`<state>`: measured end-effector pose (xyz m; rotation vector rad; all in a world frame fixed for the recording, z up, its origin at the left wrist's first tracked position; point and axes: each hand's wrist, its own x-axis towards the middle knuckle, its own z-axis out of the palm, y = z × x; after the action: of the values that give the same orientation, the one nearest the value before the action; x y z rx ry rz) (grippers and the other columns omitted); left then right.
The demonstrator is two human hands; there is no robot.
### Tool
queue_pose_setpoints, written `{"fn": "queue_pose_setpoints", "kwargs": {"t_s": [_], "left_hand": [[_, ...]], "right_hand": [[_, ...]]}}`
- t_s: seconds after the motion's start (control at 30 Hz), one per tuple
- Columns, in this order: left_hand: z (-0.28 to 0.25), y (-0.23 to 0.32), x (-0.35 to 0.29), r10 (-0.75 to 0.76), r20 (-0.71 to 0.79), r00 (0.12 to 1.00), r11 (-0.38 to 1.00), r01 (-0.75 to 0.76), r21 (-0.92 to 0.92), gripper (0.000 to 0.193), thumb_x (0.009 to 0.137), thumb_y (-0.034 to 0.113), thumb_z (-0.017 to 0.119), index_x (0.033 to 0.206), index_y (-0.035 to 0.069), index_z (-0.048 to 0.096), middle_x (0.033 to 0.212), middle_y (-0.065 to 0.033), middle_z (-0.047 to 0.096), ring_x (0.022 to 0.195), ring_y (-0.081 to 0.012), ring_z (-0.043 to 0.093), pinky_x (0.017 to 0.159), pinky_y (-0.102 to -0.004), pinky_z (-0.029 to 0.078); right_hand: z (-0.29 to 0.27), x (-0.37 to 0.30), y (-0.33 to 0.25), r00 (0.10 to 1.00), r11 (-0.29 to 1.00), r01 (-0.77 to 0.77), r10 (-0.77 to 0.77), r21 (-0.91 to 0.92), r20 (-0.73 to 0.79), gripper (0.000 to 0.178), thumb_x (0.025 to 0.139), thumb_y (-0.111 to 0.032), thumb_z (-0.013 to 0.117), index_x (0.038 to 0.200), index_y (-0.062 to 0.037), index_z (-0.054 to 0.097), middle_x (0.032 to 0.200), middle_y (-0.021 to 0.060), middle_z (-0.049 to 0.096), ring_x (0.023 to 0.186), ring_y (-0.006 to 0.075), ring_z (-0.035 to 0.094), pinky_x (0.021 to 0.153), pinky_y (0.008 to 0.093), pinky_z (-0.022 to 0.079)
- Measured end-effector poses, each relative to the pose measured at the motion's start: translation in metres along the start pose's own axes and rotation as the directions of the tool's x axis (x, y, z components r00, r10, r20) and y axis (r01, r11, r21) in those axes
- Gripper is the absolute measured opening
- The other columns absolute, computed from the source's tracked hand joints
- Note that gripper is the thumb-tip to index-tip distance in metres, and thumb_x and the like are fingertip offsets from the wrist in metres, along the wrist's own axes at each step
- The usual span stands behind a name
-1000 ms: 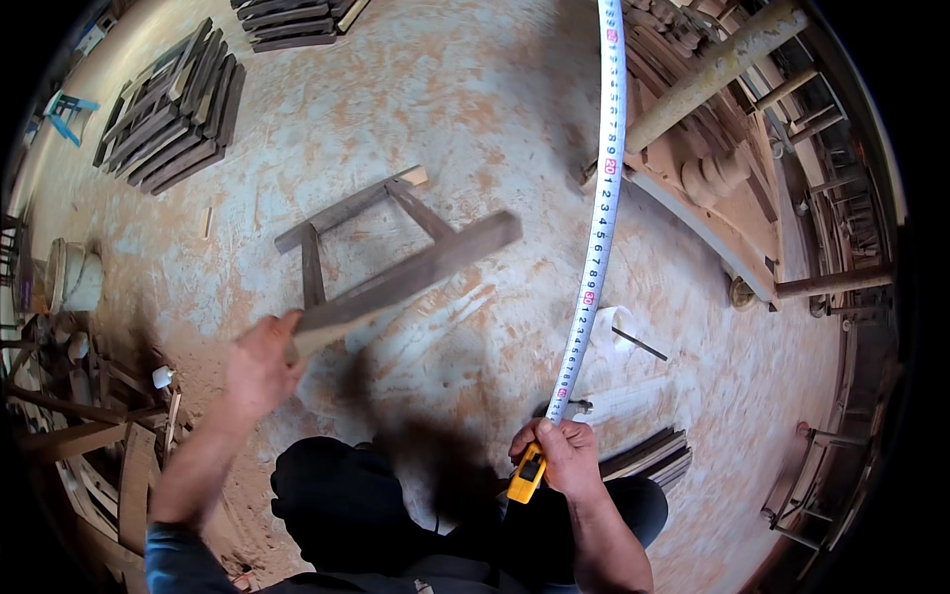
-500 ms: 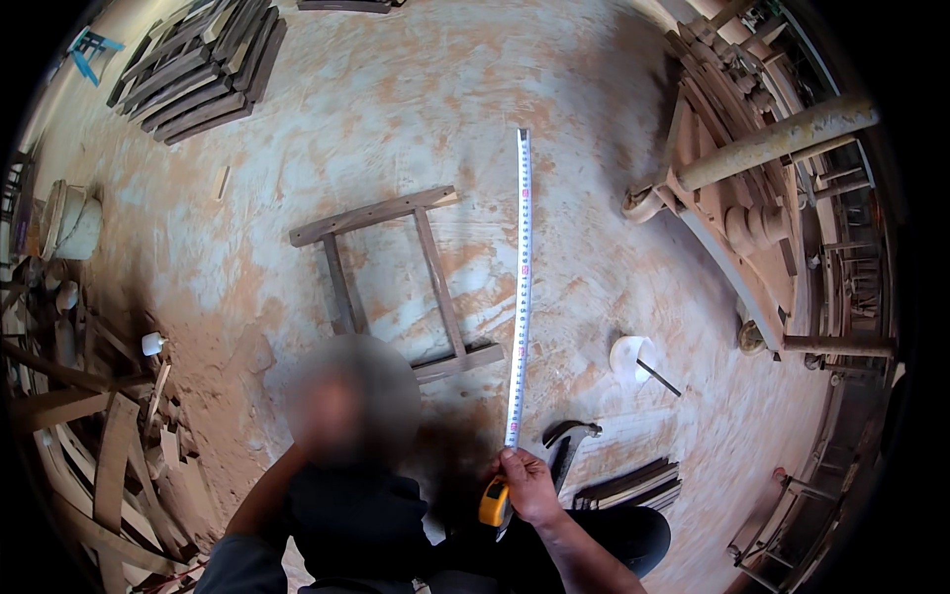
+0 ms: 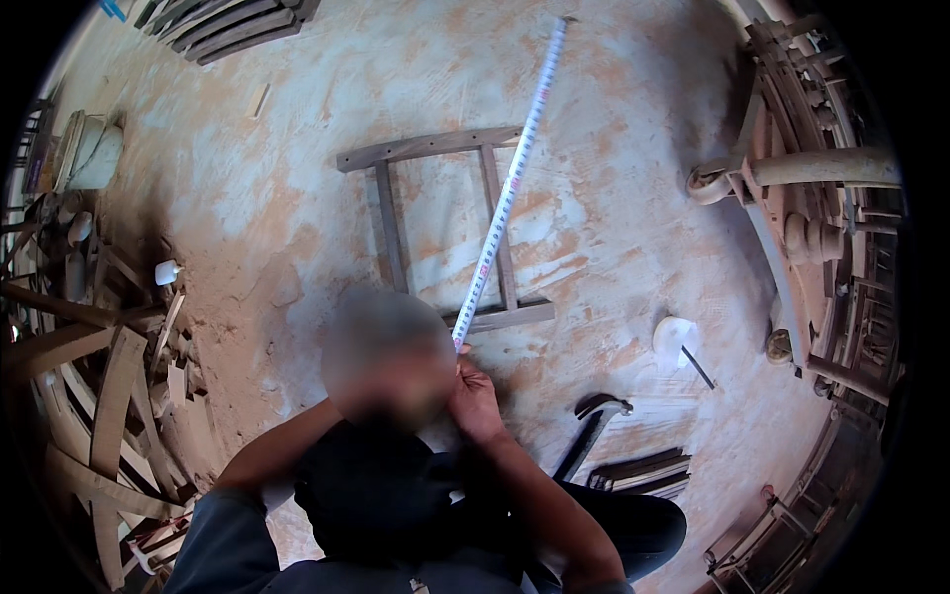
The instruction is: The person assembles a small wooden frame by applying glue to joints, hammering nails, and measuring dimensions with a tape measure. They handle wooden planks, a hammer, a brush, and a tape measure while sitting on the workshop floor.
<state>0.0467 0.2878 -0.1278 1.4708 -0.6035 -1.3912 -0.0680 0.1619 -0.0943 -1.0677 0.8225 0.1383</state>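
Observation:
My right hand point(image 3: 478, 399) is closed at the near end of a tape measure, whose case is hidden from me now. The white blade point(image 3: 510, 181) stretches from this hand up and to the right, passing over a dark wooden frame point(image 3: 500, 223). Two long rails and two crosspieces make up that frame, which lies flat on the floor just ahead of my hands. My left forearm point(image 3: 287, 445) reaches up from the lower left, but a blurred patch covers the left hand, so its fingers cannot be seen.
A hammer point(image 3: 586, 441) leans by my right knee, beside stacked dark wood strips point(image 3: 648, 470). Farther right are a white round container point(image 3: 673, 337) with a dark stick and a wheeled wooden cart point(image 3: 777, 267). Scrap wood point(image 3: 114, 426) heaps up at left; stacked frames point(image 3: 233, 30) lie far off.
My right hand has moved up and to the left. The tape blade, upright beside the frame before, now slants across it. The whole view has shifted, and the yellow tape case has dropped from sight.

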Motion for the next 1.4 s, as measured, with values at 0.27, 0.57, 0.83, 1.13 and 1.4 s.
{"fn": "queue_pose_setpoints", "kwargs": {"t_s": [0.27,0.57,0.83,1.13,1.4], "left_hand": [[-0.003,0.03,-0.037,-0.531,0.051,0.846,0.759,0.501,-0.417,0.038,0.091,0.024,0.063,0.122,0.003,0.064,0.106,-0.0052,0.066,0.097,-0.0133,0.056,0.086,-0.0266,0.044],[-0.027,-0.031,-0.057,-0.328,-0.229,0.917,0.919,0.365,0.146,0.023,0.092,0.025,0.059,0.1,0.007,0.07,0.097,-0.006,0.068,0.083,-0.0174,0.063,0.075,-0.0309,0.051],[-0.028,-0.062,-0.066,-0.258,-0.22,0.941,0.87,0.325,0.372,0.018,0.09,0.019,0.059,0.099,0.01,0.072,0.103,-0.0062,0.068,0.089,-0.0217,0.066,0.077,-0.0319,0.053],[-0.017,0.001,-0.085,-0.558,-0.25,0.791,0.83,0.541,-0.139,0.024,0.093,0.023,0.058,0.095,0.001,0.069,0.082,-0.0039,0.067,0.074,-0.0121,0.061,0.069,-0.0279,0.049],[-0.015,-0.036,-0.089,-0.551,-0.459,0.697,0.834,0.483,-0.267,0.023,0.091,0.019,0.059,0.086,-0.002,0.068,0.075,-0.0076,0.065,0.068,-0.0135,0.061,0.064,-0.0277,0.049]], "right_hand": [[0.006,-0.011,0.028,0.963,0.86,0.137,0.0,-0.491,0.269,0.03,0.096,-0.021,0.042,0.102,0.0016,0.06,0.105,0.0226,0.063,0.098,0.0425,0.059,0.086,0.0465,0.047],[-0.021,-0.004,0.0,0.985,0.782,0.003,0.106,-0.623,0.138,0.036,0.095,-0.029,0.048,0.105,0.002,0.062,0.093,0.025,0.064,0.092,0.0409,0.061,0.085,0.0452,0.047],[-0.022,0.035,-0.036,0.99,0.923,-0.134,0.108,-0.359,-0.092,0.031,0.094,-0.029,0.058,0.103,-0.0001,0.063,0.071,0.0057,0.06,0.059,0.0132,0.054,0.055,0.0294,0.045],[-0.006,0.078,-0.041,0.975,0.98,-0.192,0.184,-0.055,-0.126,0.02,0.094,-0.022,0.06,0.084,-0.0052,0.062,0.066,-0.0008,0.056,0.049,0.0079,0.047,0.044,0.0238,0.037],[-0.009,0.078,-0.061,0.988,0.937,-0.149,0.133,-0.316,-0.072,0.027,0.096,-0.03,0.057,0.096,-0.0035,0.063,0.069,0.0007,0.057,0.056,0.009,0.05,0.048,0.0245,0.04]]}}
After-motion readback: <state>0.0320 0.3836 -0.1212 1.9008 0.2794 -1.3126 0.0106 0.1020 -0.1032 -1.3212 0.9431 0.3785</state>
